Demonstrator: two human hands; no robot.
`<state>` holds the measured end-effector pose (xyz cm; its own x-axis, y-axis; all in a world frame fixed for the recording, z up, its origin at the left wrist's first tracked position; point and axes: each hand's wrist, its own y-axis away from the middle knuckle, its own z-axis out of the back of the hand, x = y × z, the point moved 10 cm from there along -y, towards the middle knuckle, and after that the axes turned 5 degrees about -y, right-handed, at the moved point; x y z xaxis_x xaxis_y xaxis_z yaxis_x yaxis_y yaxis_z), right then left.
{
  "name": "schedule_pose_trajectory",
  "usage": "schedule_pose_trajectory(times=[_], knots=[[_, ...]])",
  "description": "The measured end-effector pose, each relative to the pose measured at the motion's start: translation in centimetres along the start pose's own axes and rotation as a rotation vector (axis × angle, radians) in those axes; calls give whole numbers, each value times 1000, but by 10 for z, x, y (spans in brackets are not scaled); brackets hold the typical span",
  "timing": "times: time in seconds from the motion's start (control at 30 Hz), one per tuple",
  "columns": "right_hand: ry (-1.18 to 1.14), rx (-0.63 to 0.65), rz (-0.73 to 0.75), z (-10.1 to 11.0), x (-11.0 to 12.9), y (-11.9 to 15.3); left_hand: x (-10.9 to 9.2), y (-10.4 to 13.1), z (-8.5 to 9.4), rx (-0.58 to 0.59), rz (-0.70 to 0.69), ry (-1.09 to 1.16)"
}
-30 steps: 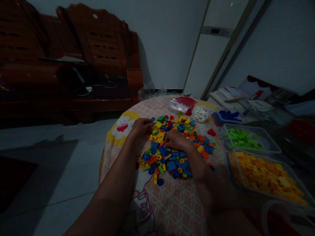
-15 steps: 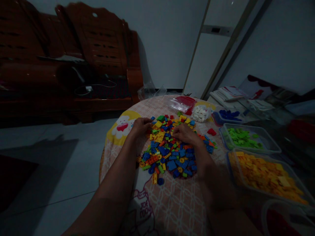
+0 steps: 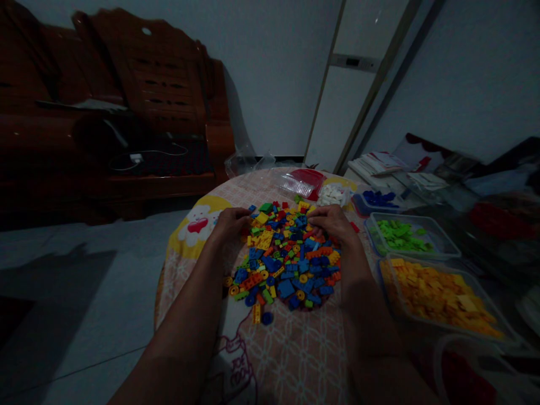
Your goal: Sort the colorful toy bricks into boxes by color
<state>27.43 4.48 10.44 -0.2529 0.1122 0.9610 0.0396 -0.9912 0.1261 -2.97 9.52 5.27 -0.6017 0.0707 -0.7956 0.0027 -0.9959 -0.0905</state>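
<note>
The pile of bricks lies spread on the table between my two grips, most of it reaching nearer to me than my fingers. It mixes blue, yellow, orange, red and green pieces, some of them round. My left grip is at its far left edge, fingers bent toward the bricks. My right grip is at its far right edge, fingers curled inward and down among the pieces. I cannot tell whether either grip is closed on a brick.

At the near edge of the pile lie a yellow brick and, just beside it, a blue disc. A red brick lies just right of my right grip. Beyond the pile are a bag of white pieces and a clear tray.

To the right, going from far to near, come the blue pieces in a tub, the green pieces in a clear box and the yellow pieces in a larger one. Nearest me is a clear tub with something dark red in it. Papers are stacked past the blue pieces. A wooden bench stands beyond the table to the left, a white plug and cord on its seat.
</note>
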Motion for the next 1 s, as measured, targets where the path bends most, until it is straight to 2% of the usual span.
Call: schedule_pose_trajectory(times=[0.13,0.2,0.27,0.33,0.4,0.5,0.57,0.67,0.77,0.87,1.0], knots=[[-36,-256,-76,62,-25,-4,1,0,-1,-2,3,11],[-127,-465,-81,99,-39,-4,3,0,-2,1,3,26],[-265,-707,24,136,-45,-1,6,0,-3,-2,6,43],[-384,-865,173,164,-48,2,9,0,-4,-5,12,57],[-437,-920,234,180,-53,2,10,0,-5,1,14,66],[-438,-930,216,187,-60,1,7,2,-4,-1,17,50],[-407,-876,225,178,-54,1,2,3,-1,-7,16,4],[-343,-670,188,145,-36,-2,-5,4,1,6,16,-47],[-245,-395,107,95,-16,-3,-7,5,0,24,28,-51],[-53,-113,65,38,2,2,-5,3,-1,30,31,-45],[285,257,33,-38,9,15,0,3,-3,27,37,5]])
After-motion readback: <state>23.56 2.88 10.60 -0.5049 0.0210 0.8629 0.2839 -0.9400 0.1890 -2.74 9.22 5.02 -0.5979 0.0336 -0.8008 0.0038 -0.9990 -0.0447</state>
